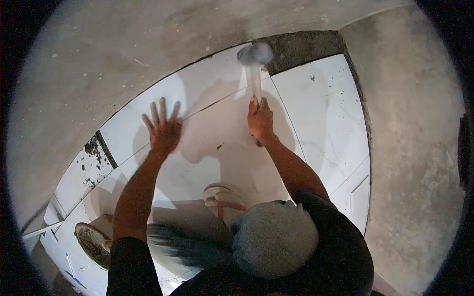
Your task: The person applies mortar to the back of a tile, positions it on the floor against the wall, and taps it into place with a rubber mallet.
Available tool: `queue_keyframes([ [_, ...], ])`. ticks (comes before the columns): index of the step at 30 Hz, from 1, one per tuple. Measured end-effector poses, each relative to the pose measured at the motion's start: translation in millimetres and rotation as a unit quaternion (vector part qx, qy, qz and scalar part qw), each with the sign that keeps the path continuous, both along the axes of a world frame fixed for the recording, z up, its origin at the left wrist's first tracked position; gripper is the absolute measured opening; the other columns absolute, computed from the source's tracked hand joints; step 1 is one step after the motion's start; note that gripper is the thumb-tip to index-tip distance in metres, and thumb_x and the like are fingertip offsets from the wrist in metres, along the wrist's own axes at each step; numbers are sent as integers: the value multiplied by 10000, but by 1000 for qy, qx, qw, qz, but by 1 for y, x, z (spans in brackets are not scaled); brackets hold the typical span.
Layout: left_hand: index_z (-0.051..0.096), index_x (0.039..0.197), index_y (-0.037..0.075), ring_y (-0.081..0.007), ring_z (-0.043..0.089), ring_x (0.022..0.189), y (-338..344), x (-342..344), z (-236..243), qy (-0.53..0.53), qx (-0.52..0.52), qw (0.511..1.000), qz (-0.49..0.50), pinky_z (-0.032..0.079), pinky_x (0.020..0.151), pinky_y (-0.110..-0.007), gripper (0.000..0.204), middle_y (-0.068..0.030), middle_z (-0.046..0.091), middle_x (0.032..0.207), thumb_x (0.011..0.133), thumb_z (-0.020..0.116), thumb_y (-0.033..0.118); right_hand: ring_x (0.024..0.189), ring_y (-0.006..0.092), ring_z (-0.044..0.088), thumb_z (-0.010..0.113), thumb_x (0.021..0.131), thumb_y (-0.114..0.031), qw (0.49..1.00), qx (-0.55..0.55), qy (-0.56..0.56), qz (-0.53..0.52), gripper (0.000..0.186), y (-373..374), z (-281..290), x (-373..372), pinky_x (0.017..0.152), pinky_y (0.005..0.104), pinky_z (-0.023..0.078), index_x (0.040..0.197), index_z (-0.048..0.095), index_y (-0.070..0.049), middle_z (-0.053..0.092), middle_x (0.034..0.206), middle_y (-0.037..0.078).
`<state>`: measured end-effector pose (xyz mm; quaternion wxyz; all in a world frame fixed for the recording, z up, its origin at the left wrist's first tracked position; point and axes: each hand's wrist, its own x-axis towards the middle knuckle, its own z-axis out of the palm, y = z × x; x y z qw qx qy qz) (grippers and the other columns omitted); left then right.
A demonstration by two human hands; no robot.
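My right hand (260,121) is closed around the pale handle of a mallet (255,54). Its dark head is smeared by motion above the far part of a white tile, close to a bare dark strip of floor. I cannot tell whether the head touches the tile. To the left, my left hand (165,129) rests on the white tile (148,106) with its fingers spread and nothing in it. A thin joint runs between this tile and a nearer white tile (197,172).
Bare dark floor (306,49) shows in the far right corner, between tiles and grey walls. A round, dirty pan (91,244) sits at lower left. A sandalled foot (223,197) stands on the tiles, near a grey rounded shape (275,239). Dark smudges mark a left tile (91,160).
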<state>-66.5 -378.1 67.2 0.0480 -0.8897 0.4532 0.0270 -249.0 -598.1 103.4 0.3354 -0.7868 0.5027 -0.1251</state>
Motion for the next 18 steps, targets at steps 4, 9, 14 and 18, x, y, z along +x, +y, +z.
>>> queue_keyframes([
  [4,268,1448,237,-410,54,1396,-14,-31,13,69,-32,997,-14,57,1043,-679,590,-142,67,1534,919,431,441,668,459,597,431,959,-333,999,5,7,39,351,1,14,-4,565,514,462,948,457,17,583,690,276],
  [9,279,1445,203,-406,88,1388,-15,-37,9,53,-61,997,-16,71,1045,-672,625,-145,98,1527,904,444,468,658,444,603,443,955,-323,998,-24,36,48,333,0,14,-10,569,503,461,937,456,10,584,669,257],
  [14,272,1446,158,-384,87,1393,-16,-47,6,57,-68,996,-20,73,1063,-646,646,-142,107,1525,907,423,481,664,439,607,453,952,-321,999,-39,5,35,321,-7,6,-12,588,503,463,933,457,0,585,667,246],
  [18,265,1443,115,-372,89,1397,-12,-52,11,67,-55,996,-15,65,1077,-625,661,-140,118,1523,911,391,486,671,443,606,460,947,-324,998,-40,-47,17,320,-1,32,1,596,517,467,943,449,-4,587,677,257],
])
